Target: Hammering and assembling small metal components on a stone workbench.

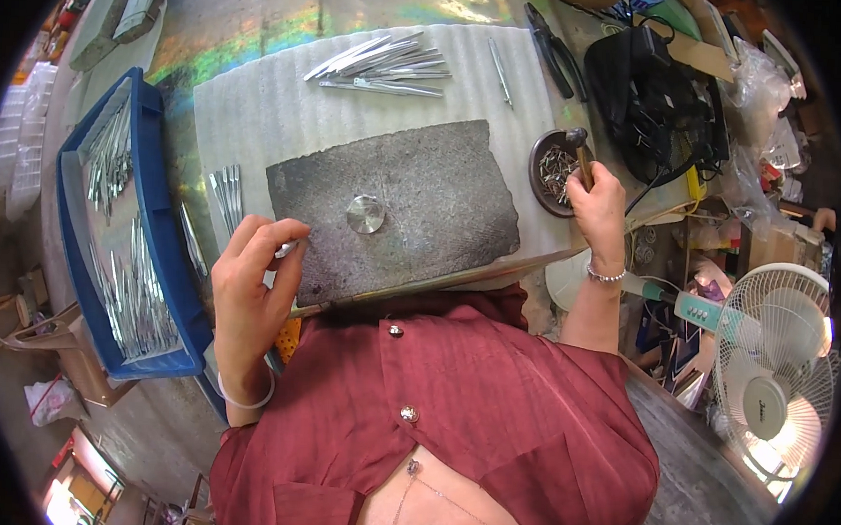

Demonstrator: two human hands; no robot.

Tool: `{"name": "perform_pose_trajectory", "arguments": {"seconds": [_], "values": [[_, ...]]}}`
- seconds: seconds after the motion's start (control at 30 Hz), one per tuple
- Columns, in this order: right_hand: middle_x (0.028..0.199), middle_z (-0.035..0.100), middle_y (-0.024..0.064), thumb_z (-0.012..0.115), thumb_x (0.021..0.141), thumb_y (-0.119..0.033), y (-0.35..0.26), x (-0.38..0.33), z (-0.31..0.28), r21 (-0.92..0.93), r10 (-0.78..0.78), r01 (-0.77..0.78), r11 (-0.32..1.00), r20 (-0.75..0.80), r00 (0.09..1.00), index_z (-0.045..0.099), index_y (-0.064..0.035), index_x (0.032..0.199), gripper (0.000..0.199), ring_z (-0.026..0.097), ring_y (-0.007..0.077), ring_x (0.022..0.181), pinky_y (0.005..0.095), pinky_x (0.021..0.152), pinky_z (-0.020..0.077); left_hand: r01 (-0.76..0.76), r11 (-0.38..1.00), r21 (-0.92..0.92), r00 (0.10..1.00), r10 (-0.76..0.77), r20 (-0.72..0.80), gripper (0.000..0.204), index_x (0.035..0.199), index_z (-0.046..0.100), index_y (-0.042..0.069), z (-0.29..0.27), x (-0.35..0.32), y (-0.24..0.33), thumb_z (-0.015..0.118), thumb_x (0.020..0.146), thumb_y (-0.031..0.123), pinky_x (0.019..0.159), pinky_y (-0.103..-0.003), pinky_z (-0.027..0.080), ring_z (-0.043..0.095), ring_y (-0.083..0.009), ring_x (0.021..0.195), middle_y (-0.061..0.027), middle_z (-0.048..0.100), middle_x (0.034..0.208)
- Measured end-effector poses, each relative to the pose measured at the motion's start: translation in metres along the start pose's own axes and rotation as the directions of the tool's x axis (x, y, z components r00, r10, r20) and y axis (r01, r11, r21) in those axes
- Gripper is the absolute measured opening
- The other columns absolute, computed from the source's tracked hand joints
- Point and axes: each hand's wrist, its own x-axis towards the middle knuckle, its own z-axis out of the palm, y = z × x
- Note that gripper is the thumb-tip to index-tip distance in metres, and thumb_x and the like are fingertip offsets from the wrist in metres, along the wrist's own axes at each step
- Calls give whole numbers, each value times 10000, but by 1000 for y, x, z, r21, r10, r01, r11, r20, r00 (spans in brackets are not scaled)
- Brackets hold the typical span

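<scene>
My left hand [256, 269] is closed in a pinch on a silvery metal piece [286, 250], mostly hidden by the fingers, beside the left edge of a dark stone slab [433, 193]. Near the slab's middle lies a round shiny metal disc [366, 214]. My right hand [597, 203] grips a small hammer [585, 159] by its handle, the dark head pointing away from me. Hand and hammer are at the right side of a brown bowl [537, 174] that holds small metal pins or rivets [556, 165]. Several thin metal strips [226, 196] lie beyond my left hand.
A pile of metal strips [382, 66] and a single thin rod [500, 71] lie on the white foam sheet [268, 106]. A blue tray [185, 332] of strips stands left. Pliers [555, 53] and a black bag [633, 112] are far right; a fan [773, 353] stands near right.
</scene>
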Motion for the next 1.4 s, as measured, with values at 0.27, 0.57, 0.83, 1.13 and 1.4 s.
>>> {"name": "perform_pose_trajectory", "arguments": {"seconds": [0.27, 0.57, 0.83, 1.13, 1.4], "values": [[706, 615, 201, 617, 756, -173, -7, -2, -1, 91, 55, -51, 995, -39, 998, 600, 22, 843, 215, 621, 331, 669, 377, 631, 469, 14, 1000, -22, 1000, -13, 15, 166, 949, 610, -7, 13, -2, -21, 575, 799, -70, 612, -248, 464, 580, -173, 682, -104, 576, 845], [786, 586, 268, 592, 759, -180, -7, 7, 5, -191, -34, 36, 981, 15, 999, 551, 49, 810, 238, 567, 442, 779, 465, 694, 438, 57, 987, -149, 998, -58, -7, 125, 959, 600, -24, 16, -15, -27, 569, 839, -48, 632, -235, 464, 594, -143, 688, -108, 635, 864], [728, 591, 222, 586, 792, -190, -2, 4, 0, -10, -4, 3, 1000, -35, 999, 579, 44, 839, 238, 580, 367, 694, 420, 653, 441, 202, 910, -363, 979, -198, 48, 165, 1049, 582, -42, 21, -21, -16, 534, 894, -16, 714, -241, 502, 613, -129, 790, -100, 632, 962], [729, 577, 40, 564, 881, -93, -2, -3, -9, 829, 114, -194, 525, 157, 981, 562, -48, 901, 50, 363, 9, 427, 150, 376, 263, 176, 833, -525, 984, -171, 59, 166, 1030, 590, -46, 21, -23, -14, 572, 866, -32, 671, -232, 522, 644, -137, 764, -95, 633, 924], [772, 590, 78, 568, 865, -44, -58, -34, -5, 892, -161, -386, 236, 428, 889, 579, -21, 959, 98, 343, 20, 415, 166, 369, 264, 307, 597, -741, 943, -293, 154, 97, 972, 541, -28, 18, -27, -12, 572, 889, 12, 653, -245, 530, 637, -149, 720, -102, 624, 854]]}}
